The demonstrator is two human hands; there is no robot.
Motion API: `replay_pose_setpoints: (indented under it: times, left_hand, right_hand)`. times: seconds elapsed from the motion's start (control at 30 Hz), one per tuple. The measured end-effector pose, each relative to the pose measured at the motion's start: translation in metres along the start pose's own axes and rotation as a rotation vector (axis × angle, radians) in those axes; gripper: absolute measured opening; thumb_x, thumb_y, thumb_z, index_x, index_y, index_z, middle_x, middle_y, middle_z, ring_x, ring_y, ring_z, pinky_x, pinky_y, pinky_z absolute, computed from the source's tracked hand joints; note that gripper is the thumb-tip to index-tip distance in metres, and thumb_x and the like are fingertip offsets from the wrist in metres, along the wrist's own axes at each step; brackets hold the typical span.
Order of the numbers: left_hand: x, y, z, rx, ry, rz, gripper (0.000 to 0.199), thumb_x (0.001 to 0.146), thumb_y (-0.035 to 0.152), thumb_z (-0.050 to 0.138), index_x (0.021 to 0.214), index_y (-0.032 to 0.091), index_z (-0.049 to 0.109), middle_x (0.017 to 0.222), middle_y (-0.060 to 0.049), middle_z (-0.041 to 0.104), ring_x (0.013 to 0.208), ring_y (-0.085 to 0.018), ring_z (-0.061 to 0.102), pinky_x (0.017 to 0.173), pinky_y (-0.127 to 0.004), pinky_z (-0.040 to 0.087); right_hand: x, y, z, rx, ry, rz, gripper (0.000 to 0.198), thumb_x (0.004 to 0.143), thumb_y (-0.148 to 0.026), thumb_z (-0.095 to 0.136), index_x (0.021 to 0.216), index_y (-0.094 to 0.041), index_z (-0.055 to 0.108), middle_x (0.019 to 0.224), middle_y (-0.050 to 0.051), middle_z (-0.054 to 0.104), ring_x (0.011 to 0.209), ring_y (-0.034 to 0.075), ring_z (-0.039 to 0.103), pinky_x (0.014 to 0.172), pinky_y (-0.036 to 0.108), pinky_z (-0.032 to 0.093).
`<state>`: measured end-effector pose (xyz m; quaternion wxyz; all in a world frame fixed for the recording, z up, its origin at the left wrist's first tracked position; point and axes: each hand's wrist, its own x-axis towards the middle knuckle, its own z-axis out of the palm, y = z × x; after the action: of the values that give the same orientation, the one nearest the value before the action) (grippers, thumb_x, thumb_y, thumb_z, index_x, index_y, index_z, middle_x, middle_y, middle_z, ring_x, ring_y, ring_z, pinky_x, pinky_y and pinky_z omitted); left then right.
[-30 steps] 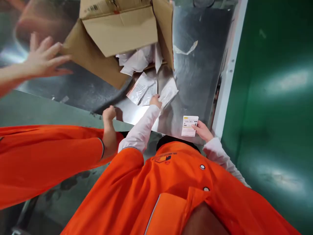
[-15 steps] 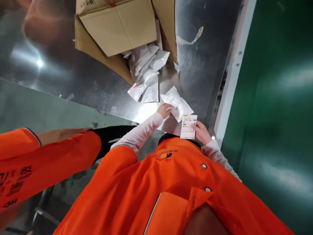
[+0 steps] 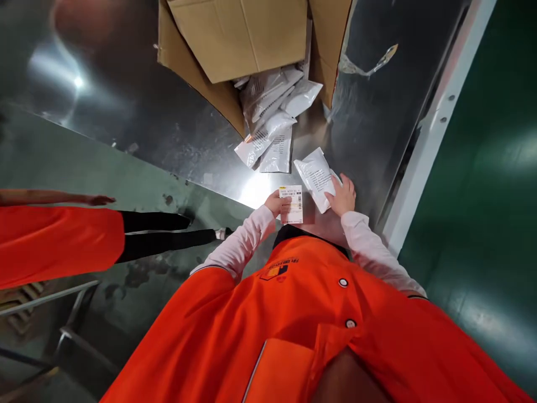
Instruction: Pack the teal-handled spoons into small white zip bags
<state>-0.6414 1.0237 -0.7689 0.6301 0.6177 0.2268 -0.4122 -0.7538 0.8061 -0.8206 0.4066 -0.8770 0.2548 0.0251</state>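
Observation:
A shipping label [image 3: 295,205], white and printed with a yellow mark at its top, is pinched in my left hand [image 3: 274,204] over the table's near edge. To its right a white plastic packet [image 3: 314,174] with black printed text lies tilted on the metal tabletop. My right hand [image 3: 344,196] grips the packet's right side, thumb and fingers on it. Beyond my hands, several similar white packets [image 3: 274,146] spill out of the mouth of a cardboard box [image 3: 247,39]. The deeper contents of the box are hidden by its flap.
The shiny metal table [image 3: 176,140] ends in a slanting near edge. A strip of clear tape [image 3: 369,67] lies right of the box. Along the right runs a white rail [image 3: 440,120] beside a green surface [image 3: 478,184]. A co-worker in orange [image 3: 59,240] stands at left; a metal frame [image 3: 79,330] is below.
The label has passed from my right hand to my left. My right hand has moved onto the packet, which my left hand touched before. The co-worker at left has moved away from me.

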Motion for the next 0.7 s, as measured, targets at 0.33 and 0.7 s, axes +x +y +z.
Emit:
replay_pose_setpoints:
  times: [0.33,0.7]
  left_hand:
    - [-0.018,0.027,0.033,-0.064,-0.124,0.054,0.041,0.063,0.005,0.076,0.101,0.013,0.063,0.090,-0.006,0.075,0.092,-0.026,0.074,0.090,-0.046,0.059]
    - [-0.051,0.047,0.066,0.282,-0.389,0.258,0.035,0.051,0.045,0.089,0.071,0.020,0.075,0.079,-0.008,0.076,0.082,-0.028,0.073,0.086,-0.043,0.058]
  right_hand:
    - [-0.011,-0.035,0.011,0.531,-0.089,0.088,0.053,0.093,-0.060,0.059,0.123,-0.018,0.066,0.127,0.016,0.064,0.121,0.030,0.059,0.109,0.050,0.047]
    - [-0.028,-0.069,-0.007,1.714,-0.156,0.362,0.029,0.077,-0.029,0.085,0.094,-0.020,0.063,0.079,0.001,0.072,0.081,0.021,0.073,0.080,0.037,0.061]
